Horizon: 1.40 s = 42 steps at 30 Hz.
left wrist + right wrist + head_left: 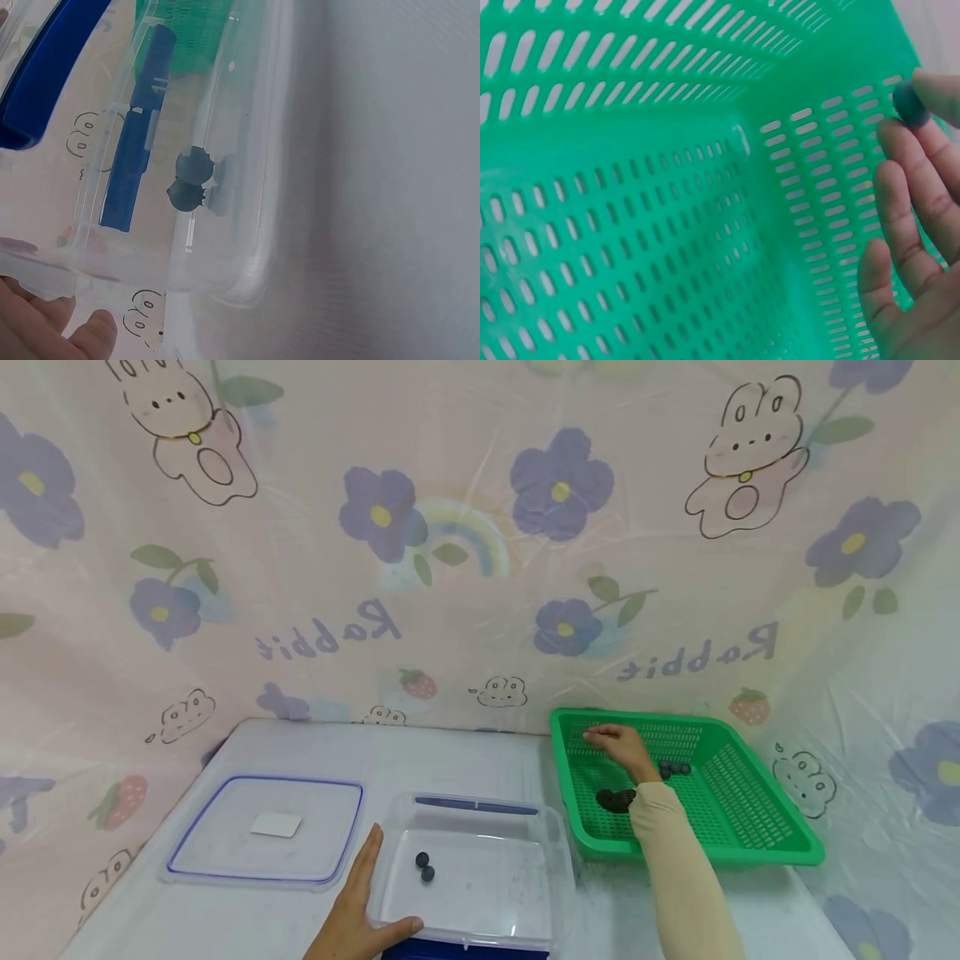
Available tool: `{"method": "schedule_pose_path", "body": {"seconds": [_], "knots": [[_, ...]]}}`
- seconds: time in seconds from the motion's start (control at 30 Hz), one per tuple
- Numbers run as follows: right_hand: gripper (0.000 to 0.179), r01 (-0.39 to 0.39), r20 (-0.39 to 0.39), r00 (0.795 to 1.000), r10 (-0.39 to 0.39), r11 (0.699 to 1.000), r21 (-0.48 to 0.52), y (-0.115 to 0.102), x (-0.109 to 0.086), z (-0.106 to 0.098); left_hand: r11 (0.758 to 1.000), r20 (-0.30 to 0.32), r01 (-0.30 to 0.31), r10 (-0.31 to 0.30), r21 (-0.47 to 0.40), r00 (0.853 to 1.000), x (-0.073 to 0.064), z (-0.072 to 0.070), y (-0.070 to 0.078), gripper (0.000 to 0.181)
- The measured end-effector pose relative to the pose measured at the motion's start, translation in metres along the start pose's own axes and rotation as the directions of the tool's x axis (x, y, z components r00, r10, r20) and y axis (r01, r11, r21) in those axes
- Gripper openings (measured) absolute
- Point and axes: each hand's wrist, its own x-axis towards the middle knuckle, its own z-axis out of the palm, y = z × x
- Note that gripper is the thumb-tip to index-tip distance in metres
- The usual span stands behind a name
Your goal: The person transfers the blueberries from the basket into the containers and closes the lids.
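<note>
My left hand rests at the near left corner of a clear plastic container, fingers extended along its left side and thumb over its front rim. Inside the container two blueberries touch each other on the left of the floor. Over the left part of a green slotted basket, my right hand pinches one blueberry between thumb and index finger, its other fingers loosely bent. Several more blueberries lie in the basket behind my right wrist.
A clear lid with a blue seal lies left of the container, a white card on it. Blue latches sit on the container's far and near sides. Something dark brown shows beside the right cuff. A printed curtain hangs behind the table.
</note>
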Motion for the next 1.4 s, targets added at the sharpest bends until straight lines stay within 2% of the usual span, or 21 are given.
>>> {"method": "schedule_pose_path", "body": {"seconds": [0.43, 0.6, 0.83, 0.97, 1.27, 1.4], "knots": [[0.048, 0.046, 0.002, 0.999, -0.046, 0.997, 0.068, -0.012, -0.008, -0.012, 1.000, 0.002, 0.012, -0.012, 0.000, 1.000, 0.002, 0.001, 0.000, 0.114], [0.049, 0.033, -0.009, 0.999, -0.032, 0.995, 0.093, -0.018, -0.010, -0.011, 1.000, -0.005, -0.016, 0.016, -0.026, 1.000, 0.002, 0.002, -0.003, 0.113], [0.049, 0.067, -0.052, 0.997, -0.063, 0.995, 0.079, -0.027, -0.018, -0.011, 1.000, 0.001, 0.018, -0.018, -0.019, 1.000, 0.001, 0.002, -0.001, 0.113], [0.048, 0.082, -0.073, 0.994, -0.077, 0.994, 0.066, -0.032, -0.022, -0.011, 1.000, 0.000, 0.011, -0.011, -0.026, 1.000, 0.001, 0.002, -0.002, 0.113], [0.047, 0.099, -0.091, 0.992, -0.088, 0.988, 0.119, -0.045, -0.035, -0.009, 1.000, -0.018, -0.024, 0.024, -0.012, 1.000, 0.000, 0.001, -0.001, 0.113], [0.047, 0.114, -0.097, 0.990, -0.102, 0.985, 0.129, -0.049, -0.042, -0.007, 1.000, -0.022, -0.022, 0.022, -0.012, 1.000, 0.000, 0.002, 0.000, 0.111]]}}
